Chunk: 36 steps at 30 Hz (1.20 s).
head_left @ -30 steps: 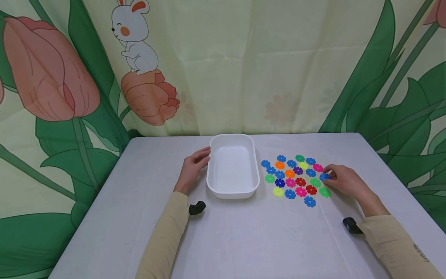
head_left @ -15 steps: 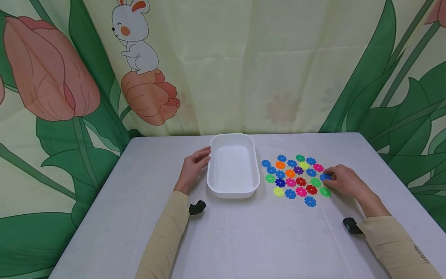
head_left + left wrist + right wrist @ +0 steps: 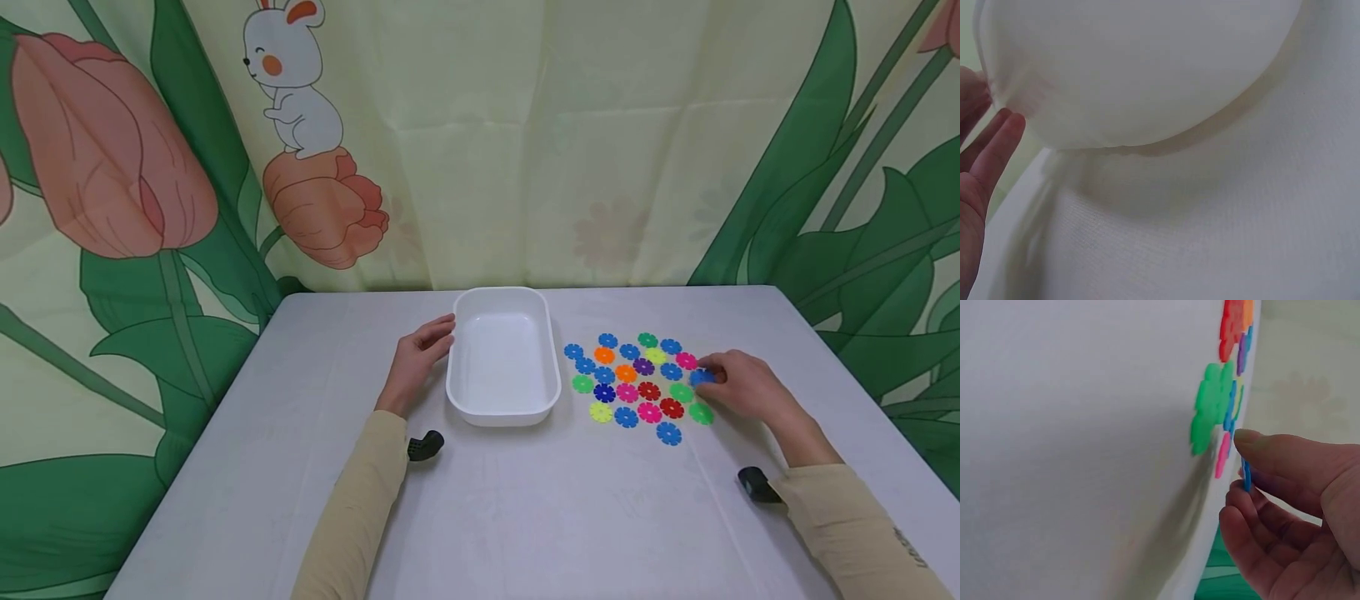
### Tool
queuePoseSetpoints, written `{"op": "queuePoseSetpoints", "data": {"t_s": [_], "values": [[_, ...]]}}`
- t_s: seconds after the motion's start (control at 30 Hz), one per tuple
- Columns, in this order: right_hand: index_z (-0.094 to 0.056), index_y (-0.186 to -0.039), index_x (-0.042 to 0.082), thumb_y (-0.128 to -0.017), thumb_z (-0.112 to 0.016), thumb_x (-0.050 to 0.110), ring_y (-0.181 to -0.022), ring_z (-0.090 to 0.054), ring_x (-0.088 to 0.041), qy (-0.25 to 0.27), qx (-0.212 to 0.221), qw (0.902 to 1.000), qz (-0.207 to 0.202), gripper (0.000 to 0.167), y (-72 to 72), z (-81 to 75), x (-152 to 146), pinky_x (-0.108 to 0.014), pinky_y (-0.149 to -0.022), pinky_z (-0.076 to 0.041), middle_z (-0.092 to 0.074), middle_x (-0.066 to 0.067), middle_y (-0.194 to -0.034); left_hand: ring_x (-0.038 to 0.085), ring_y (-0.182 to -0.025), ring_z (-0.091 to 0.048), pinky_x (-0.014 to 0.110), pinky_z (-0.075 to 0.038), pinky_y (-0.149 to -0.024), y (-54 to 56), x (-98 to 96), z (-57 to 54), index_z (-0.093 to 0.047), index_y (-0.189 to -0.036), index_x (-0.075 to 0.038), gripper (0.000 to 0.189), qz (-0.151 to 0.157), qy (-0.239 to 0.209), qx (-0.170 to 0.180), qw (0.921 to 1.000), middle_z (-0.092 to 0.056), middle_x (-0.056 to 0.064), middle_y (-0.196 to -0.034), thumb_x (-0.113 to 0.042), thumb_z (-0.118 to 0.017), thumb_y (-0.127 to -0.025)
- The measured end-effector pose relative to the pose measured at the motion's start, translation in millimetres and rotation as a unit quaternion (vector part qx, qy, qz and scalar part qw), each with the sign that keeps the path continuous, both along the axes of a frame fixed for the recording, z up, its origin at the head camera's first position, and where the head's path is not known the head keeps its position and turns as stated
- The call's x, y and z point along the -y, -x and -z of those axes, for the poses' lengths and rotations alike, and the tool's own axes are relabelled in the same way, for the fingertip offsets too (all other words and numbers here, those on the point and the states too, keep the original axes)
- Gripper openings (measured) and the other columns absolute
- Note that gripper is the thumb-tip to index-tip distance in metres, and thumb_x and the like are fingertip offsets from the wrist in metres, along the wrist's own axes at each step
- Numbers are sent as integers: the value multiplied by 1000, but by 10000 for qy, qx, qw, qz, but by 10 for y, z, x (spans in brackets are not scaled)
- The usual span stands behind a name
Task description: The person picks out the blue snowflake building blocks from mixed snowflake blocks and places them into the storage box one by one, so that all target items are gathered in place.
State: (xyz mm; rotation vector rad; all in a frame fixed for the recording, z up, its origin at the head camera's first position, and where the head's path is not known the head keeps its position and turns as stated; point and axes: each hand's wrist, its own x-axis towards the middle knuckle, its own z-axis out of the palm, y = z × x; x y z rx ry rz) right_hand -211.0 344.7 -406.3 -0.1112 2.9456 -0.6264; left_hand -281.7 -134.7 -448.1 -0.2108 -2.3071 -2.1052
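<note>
A white rectangular basin [image 3: 504,418] stands on the table, and the fingers of my left hand [image 3: 415,358] touch its left side. In the left wrist view those fingertips [image 3: 1016,122] lie extended against the basin wall [image 3: 1147,94]. At the right edge of a group of colourful flower-shaped discs, my right hand [image 3: 746,385] pinches a blue flower-shaped disc [image 3: 702,377] between thumb and fingers. Seen from the right wrist, the blue disc [image 3: 1246,474] stands edge-on in that pinch, off the table. Green discs [image 3: 1210,400] lie just beyond it.
Several flat flower discs, such as a red one [image 3: 672,408] and an orange one [image 3: 626,373], lie spread between the basin and my right hand. A white cloth covers the table [image 3: 570,517]. A printed curtain [image 3: 480,167] hangs behind it.
The blue disc in my right hand has risen slightly and tilted. My left hand stays at the basin, and the other discs lie as before.
</note>
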Motion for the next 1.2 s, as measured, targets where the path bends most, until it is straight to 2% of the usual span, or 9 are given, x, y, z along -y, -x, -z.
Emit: {"op": "queuePoseSetpoints", "data": {"t_s": [0.23, 0.63, 0.73, 0.93, 1.2], "values": [[-56, -125, -12, -83, -77, 18, -101, -52, -44, 176, -126, 9998, 46, 56, 4, -129, 131, -51, -78, -56, -55, -29, -110, 12, -128, -51, 24, -50, -96, 6, 0, 5, -63, -128, -3, 36, -13, 78, 1, 10000, -55, -7, -138, -17, -66, -95], [-60, -126, -6, -83, -77, 13, -95, -54, -34, 498, -916, 9944, -201, 50, 65, -338, 600, -43, -75, -56, -58, -22, -105, 12, -126, -53, 23, -51, -95, 0, 11, 27, -63, -128, -1, 36, -5, -126, -57, 9999, -57, -6, -137, -15, -66, -94], [-61, -125, -4, -82, -78, 14, -97, -54, -35, 615, -953, 9934, -195, 49, 78, -388, 713, -44, -75, -57, -58, -22, -107, 12, -126, -53, 23, -51, -95, -3, 10, 25, -63, -128, -1, 36, -3, -120, -48, 9999, -57, -6, -137, -15, -66, -94], [-61, -128, 0, -85, -76, 16, -105, -54, -37, 914, -980, 9907, -247, 48, 103, -497, 916, -51, -83, -55, -55, -23, -118, 13, -127, -53, 24, -51, -95, 0, 5, 17, -62, -129, -1, 37, 7, -90, -53, 9999, -56, -5, -138, -15, -66, -95], [-58, -131, 1, -87, -74, 18, -106, -55, -35, 1132, -1031, 9877, -326, 50, 235, -608, 1210, -47, -82, -58, -56, -20, -119, 12, -127, -52, 24, -51, -95, -10, 0, 8, -64, -127, -2, 35, -2, -112, -83, 9999, -57, -6, -137, -15, -66, -94]]}}
